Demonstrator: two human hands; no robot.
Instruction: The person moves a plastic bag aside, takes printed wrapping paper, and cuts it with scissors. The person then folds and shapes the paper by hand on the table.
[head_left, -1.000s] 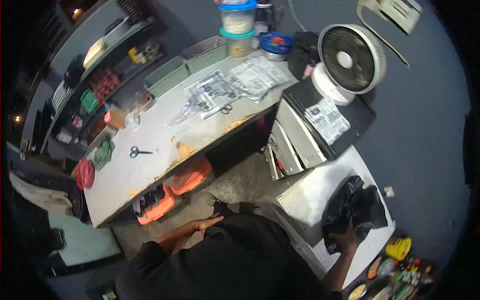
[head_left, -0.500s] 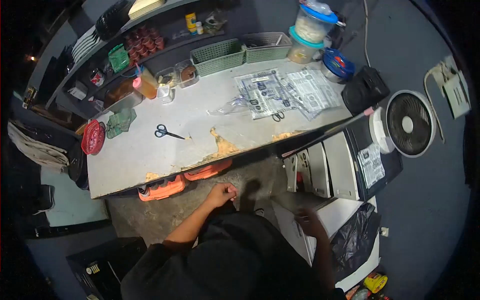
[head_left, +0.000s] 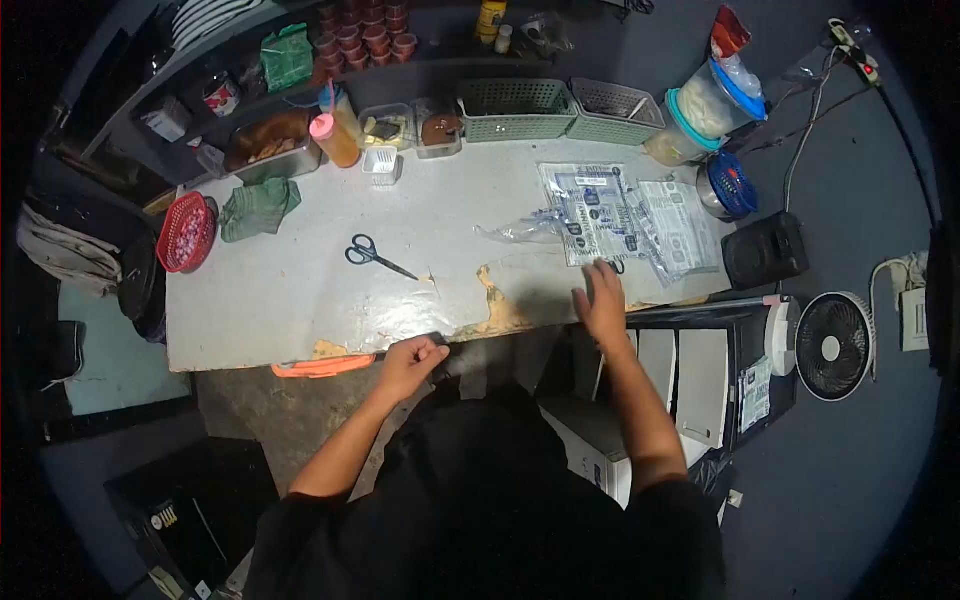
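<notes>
My right hand (head_left: 603,308) reaches over the front edge of the white table (head_left: 330,285), fingers stretched out and apart. Its fingertips are at the small dark scissors (head_left: 618,267), partly hidden behind them; I cannot tell whether they touch. Just beyond lies a printed plastic bag (head_left: 597,215), with a second printed bag (head_left: 678,235) to its right. My left hand (head_left: 412,367) is at the table's front edge, its fingers curled closed. What it holds, if anything, is hidden. Larger scissors (head_left: 380,257) with dark handles lie farther in on the table.
At the back stand a green basket (head_left: 517,125), a grey basket (head_left: 612,122), lidded tubs (head_left: 690,130) and a sauce bottle (head_left: 335,143). A red basket (head_left: 186,232) and green cloth (head_left: 258,208) are at left. A fan (head_left: 832,345) stands at right.
My right hand has moved from low beside the white cabinet up and forward to the small scissors. My left hand has come closer to the table edge. The view has shifted.
</notes>
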